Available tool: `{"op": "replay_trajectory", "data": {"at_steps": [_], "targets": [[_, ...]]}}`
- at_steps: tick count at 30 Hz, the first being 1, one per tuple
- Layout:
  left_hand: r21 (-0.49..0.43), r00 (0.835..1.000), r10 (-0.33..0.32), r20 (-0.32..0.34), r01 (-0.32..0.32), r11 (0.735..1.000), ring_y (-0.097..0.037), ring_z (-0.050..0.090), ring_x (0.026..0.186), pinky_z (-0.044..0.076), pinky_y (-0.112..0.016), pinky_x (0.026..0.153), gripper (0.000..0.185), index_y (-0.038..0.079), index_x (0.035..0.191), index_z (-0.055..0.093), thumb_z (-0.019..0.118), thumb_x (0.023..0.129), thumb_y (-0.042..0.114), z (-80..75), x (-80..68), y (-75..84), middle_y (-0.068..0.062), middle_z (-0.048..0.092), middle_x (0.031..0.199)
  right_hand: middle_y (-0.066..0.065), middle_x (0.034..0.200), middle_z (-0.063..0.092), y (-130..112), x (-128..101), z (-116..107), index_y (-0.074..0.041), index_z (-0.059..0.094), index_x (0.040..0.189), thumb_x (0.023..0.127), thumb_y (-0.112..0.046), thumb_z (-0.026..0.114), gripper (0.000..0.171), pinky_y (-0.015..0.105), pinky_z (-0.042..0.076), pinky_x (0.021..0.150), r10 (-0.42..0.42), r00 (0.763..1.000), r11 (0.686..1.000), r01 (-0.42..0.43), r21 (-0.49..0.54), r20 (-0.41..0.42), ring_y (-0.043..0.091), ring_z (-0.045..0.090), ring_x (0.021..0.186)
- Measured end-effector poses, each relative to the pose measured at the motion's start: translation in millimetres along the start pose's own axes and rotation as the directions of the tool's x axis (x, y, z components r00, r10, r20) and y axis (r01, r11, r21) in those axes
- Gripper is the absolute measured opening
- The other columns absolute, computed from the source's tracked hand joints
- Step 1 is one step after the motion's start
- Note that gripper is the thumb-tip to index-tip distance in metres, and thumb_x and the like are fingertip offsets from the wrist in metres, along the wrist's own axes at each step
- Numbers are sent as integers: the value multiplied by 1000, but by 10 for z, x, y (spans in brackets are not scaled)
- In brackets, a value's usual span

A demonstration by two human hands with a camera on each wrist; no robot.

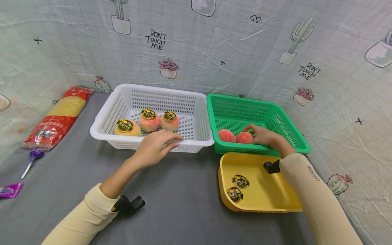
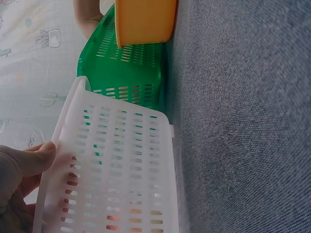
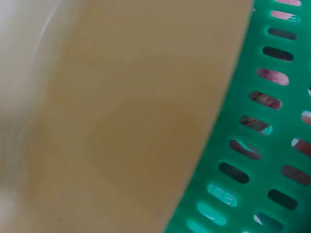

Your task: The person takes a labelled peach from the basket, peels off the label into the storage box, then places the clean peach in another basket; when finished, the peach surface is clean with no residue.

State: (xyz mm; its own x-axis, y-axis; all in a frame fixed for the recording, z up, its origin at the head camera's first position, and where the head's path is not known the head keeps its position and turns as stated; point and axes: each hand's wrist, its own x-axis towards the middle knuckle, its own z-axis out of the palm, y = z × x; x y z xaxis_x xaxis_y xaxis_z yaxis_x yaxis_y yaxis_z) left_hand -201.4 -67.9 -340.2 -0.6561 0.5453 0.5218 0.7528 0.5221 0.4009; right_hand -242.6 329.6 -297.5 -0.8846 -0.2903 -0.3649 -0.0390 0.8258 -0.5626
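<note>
Green basket [image 1: 245, 148]: front rim hides the lower parts of two red peaches [image 1: 227, 136].
Right hand [image 1: 263, 135]: right wrist view, only scraps through slots.
Yellow tray [image 1: 260, 183]: right side covered by right sleeve [image 1: 318, 197]; right wrist view, blurred.
White basket [image 1: 105, 136]: left wrist view, cut off at bottom.
Left hand [image 1: 153, 147]: same view, cut off at left.
Purple candy packet [image 1: 11, 190]: head view, cut off at left.

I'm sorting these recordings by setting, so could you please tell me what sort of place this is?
Probably a staged tabletop work area: a cactus-printed sheet encloses the back and sides of a grey surface, on which a white basket and a green basket stand side by side.
</note>
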Motion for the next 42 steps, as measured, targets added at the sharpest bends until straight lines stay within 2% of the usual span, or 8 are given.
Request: {"op": "replay_trajectory", "data": {"at_steps": [14,24,26,30,33,37,40,42], "targets": [[-1,1000,-17,8,17,1000,-20,61,94,47,-41,74,25,15,112,69,70,87,14,1,-15,-5,0,67,108,38,139,25,-55,35,-13,5,23,143,87,-1,60,67,48,40,89,87,994,996,-87,0,58,50,30,126],[-6,1000,-17,20,17,1000,-22,61,97,46,-43,78,25,14,113,69,69,88,14,-28,-24,4,-1,67,110,38,142,22,-103,42,-15,5,19,145,90,-9,62,71,49,42,88,57,997,998,-56,-8,57,49,34,124],[-16,999,-19,31,19,1000,-22,60,99,46,-43,80,25,14,113,69,68,88,14,-43,-25,7,-1,67,110,40,137,28,-144,38,-24,5,18,145,91,-16,64,75,48,42,87,52,998,998,-52,-23,33,48,42,116],[-115,998,-31,51,37,993,-21,60,103,47,-42,85,22,10,112,69,66,90,12,-105,-16,-23,-3,67,109,38,136,31,-298,19,-29,4,17,145,90,-32,67,82,56,36,94,32,995,994,-42,-101,-99,47,38,120],[-199,999,-44,20,47,979,-21,62,98,48,-41,84,19,5,110,68,63,91,8,-236,-6,-112,-6,67,107,33,141,26,-495,-13,-8,4,19,145,89,-34,67,83,59,32,97,-17,966,989,-22,-145,-258,46,29,127],[-165,986,-132,-99,115,980,-24,62,90,48,-42,77,17,2,108,68,61,93,8,-572,-54,-301,-11,67,104,29,139,29,-808,-44,76,3,26,143,91,-27,65,72,55,35,96,-127,873,987,62,-150,-471,41,35,124],[-105,948,-267,-172,252,962,-31,58,95,44,-49,80,20,1,110,67,58,95,11,-841,-145,-457,-16,64,109,24,136,33,-1033,-43,174,2,34,139,91,-21,66,63,50,38,95,-201,805,979,147,-140,-558,37,39,121],[-97,909,-367,-197,354,930,-37,53,104,40,-55,86,24,-1,113,65,56,96,14,-976,-213,-568,-21,60,116,22,135,35,-1174,-27,253,2,37,137,90,-18,67,59,47,41,94,-244,782,970,200,-139,-574,35,42,118]]}}
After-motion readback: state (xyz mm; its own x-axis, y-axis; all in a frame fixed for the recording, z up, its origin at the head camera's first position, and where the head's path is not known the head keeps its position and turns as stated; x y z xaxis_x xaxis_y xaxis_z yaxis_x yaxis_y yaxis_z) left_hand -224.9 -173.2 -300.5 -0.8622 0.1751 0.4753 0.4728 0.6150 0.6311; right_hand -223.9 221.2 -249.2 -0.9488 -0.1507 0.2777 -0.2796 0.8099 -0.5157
